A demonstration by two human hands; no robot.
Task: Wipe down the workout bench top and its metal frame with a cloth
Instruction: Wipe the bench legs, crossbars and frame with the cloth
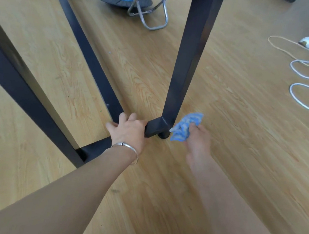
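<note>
The right hand [198, 141] is pinching a crumpled blue cloth [185, 127] beside the black frame leg's [187, 62] foot; the left hand [128, 131] is gripping the floor bar [90, 58].

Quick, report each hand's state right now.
Left hand: closed, fingers curled over the black frame's floor bar near the corner.
Right hand: closed, holding the crumpled blue cloth.
</note>
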